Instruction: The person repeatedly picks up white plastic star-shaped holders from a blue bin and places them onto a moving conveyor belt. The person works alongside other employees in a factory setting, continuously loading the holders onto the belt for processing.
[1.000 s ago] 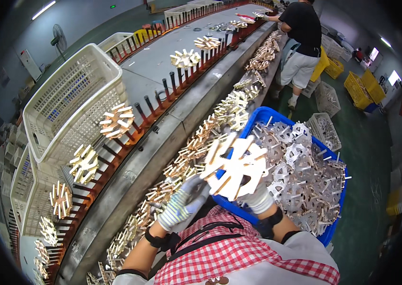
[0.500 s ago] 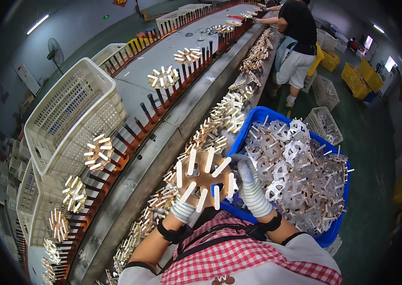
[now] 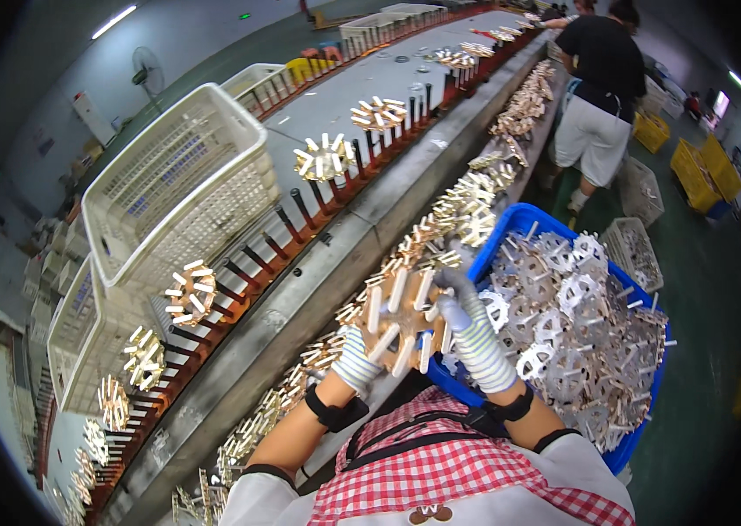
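Note:
A copper-coloured metal disc with holes and several white pegs (image 3: 407, 317) is held tilted in front of my chest. My left hand (image 3: 355, 359), in a striped glove, grips its lower left edge; most of those fingers are hidden behind it. On the other side my right hand (image 3: 477, 337), gloved with grey fingertips, has its fingers closed at the right rim. Just right of that hand stands a blue bin (image 3: 460, 386) heaped with silvery cut-out discs (image 3: 554, 324). Beyond and below the held disc, a long row of brass-coloured pegged pieces (image 3: 462, 210) lies along the metal ledge.
A line of upright dark rods (image 3: 300, 206) on reddish bases borders the grey table (image 3: 370, 232). Pegged discs (image 3: 191, 292) sit on some rods. White plastic crates (image 3: 177, 193) stand at the left. A person in a black top (image 3: 602, 79) works farther along; yellow crates (image 3: 703, 171) stand behind.
The view has shifted, so the scene sits farther right and lower. The held disc has tilted and blurs slightly, with both hands still on it. A second person shows beside the far worker.

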A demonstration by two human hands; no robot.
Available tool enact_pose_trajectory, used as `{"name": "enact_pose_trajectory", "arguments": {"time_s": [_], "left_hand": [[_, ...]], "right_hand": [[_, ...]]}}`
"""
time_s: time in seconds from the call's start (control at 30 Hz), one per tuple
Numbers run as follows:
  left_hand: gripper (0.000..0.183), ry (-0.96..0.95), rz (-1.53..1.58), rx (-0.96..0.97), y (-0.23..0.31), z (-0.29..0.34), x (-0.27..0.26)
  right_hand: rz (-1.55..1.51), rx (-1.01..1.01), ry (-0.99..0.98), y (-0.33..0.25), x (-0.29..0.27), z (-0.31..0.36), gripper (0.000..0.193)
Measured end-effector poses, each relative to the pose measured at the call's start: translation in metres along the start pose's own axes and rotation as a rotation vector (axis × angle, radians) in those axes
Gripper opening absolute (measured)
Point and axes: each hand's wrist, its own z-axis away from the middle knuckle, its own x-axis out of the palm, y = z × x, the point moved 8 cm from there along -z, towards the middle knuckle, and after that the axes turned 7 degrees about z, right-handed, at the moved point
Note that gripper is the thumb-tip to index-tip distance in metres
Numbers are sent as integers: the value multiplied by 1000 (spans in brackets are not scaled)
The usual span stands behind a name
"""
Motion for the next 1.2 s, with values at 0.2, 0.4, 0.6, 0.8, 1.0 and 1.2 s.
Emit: {"name": "enact_pose_trajectory", "arguments": {"time_s": [0.2, 0.4, 0.6, 0.8, 1.0, 1.2], "left_hand": [[54, 988, -1717, 537, 164, -63, -113], [53, 1144, -2069, -72, 186, -90, -350], [46, 1064, -2022, -137, 139, -72, -387], [49, 1281, -1339, 232, 79, 28, -357], [56, 1181, -1048, 94, 30, 20, -250], [53, 899, -717, 179, 14, 9, -193]], "right_hand": [[-34, 58, 186, 17, -95, -24, 66], [32, 125, 305, 65, -184, -11, 61], [190, 152, 581, 41, -284, 19, 62], [677, -55, 1037, 5, -467, 53, 47], [1278, 149, 1135, -24, -525, 86, 38], [1514, 306, 1122, -77, -513, 25, 43]]}}
